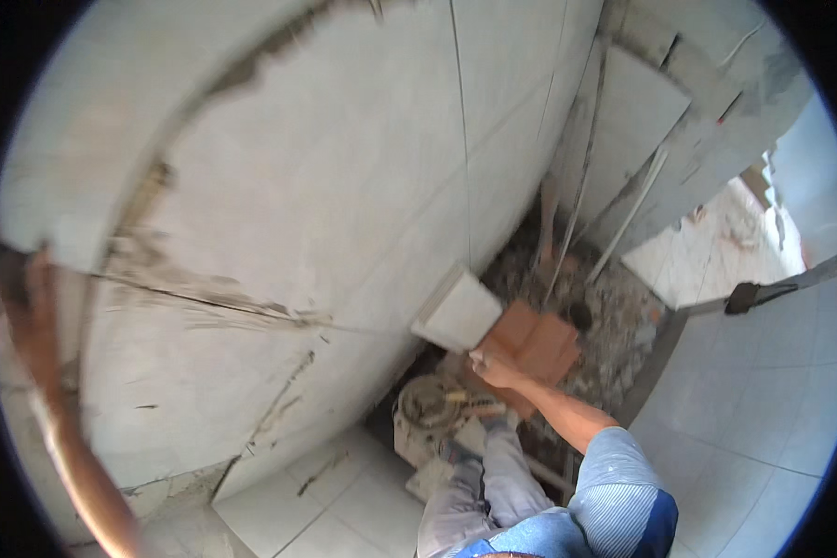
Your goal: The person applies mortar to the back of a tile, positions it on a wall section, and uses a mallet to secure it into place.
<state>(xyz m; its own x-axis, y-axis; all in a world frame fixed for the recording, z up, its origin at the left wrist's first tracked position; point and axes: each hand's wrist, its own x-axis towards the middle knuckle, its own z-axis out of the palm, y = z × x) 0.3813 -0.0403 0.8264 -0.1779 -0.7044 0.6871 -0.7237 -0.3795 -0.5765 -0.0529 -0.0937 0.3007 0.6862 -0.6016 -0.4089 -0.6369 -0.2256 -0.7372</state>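
My left hand [35, 312] is raised at the far left, close to the wall beside a dark patch [11, 268]. Motion smears its fingers, so their grip is unclear. Lower down, in the middle, my right hand [495, 369] has its fingers curled in; whatever they hold, if anything, is too small to make out. Just beyond it stands a stack of white tiles [458, 309], leaning near the wall. Reddish-orange slabs [535, 346] lie beside and partly behind that hand. A round, mortar-crusted container [425, 402] sits close to my legs, with a tool handle [456, 397] across it.
A large pale tiled wall [344, 186] with broken joints fills the left. Rubble [614, 325] covers the floor beyond the slabs. Thin poles [631, 216] lean at the back near a loose panel [637, 107]. White tiling [753, 391] lies on the right.
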